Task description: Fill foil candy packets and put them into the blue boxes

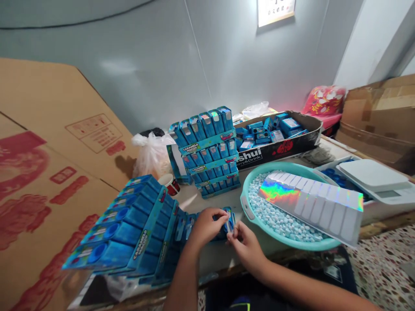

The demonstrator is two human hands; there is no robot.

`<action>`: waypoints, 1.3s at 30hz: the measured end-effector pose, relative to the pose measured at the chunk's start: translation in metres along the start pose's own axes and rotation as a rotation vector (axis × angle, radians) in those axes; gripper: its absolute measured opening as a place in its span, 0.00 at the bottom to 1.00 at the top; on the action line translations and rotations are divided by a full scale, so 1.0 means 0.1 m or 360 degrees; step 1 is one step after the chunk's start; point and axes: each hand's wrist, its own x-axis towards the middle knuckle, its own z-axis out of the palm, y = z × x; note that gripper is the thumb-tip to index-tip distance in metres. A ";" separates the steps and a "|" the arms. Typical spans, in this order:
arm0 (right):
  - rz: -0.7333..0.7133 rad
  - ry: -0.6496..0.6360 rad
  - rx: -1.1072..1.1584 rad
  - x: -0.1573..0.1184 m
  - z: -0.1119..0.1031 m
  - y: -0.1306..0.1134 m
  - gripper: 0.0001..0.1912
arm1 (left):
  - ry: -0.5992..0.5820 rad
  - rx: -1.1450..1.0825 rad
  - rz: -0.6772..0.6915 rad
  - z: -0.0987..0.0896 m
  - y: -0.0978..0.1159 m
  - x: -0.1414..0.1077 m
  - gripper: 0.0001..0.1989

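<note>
At the middle of the table my left hand is closed in a pinch at the upper end of a narrow, pale sticker. My right hand pinches its lower end with thumb and forefinger. Just behind the fingers is a small blue candy box, partly covered by the hands; whether the sticker touches it I cannot tell. More blue boxes lie in a row left of my left hand. A shiny rainbow sheet of stickers rests across the turquoise basin to the right.
Pale blue candies fill the basin. Stacked display trays stand behind my hands, more lean at left. A paper cup, a carton of blue boxes and a white scale are around; large cardboard rises at left.
</note>
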 end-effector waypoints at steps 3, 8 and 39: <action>-0.0025 0.0110 -0.0127 0.00 0.02 0.08 0.19 | 0.0029 0.0113 0.0015 0.03 0.00 0.04 0.08; -0.0100 0.0185 -0.0228 -0.04 0.04 0.13 0.18 | -0.0043 0.0081 0.0003 0.02 0.02 0.08 0.08; -0.0238 -0.0285 -0.0908 -0.20 -0.42 0.35 0.16 | 0.1453 0.0272 -0.0238 0.14 -0.67 -0.94 0.22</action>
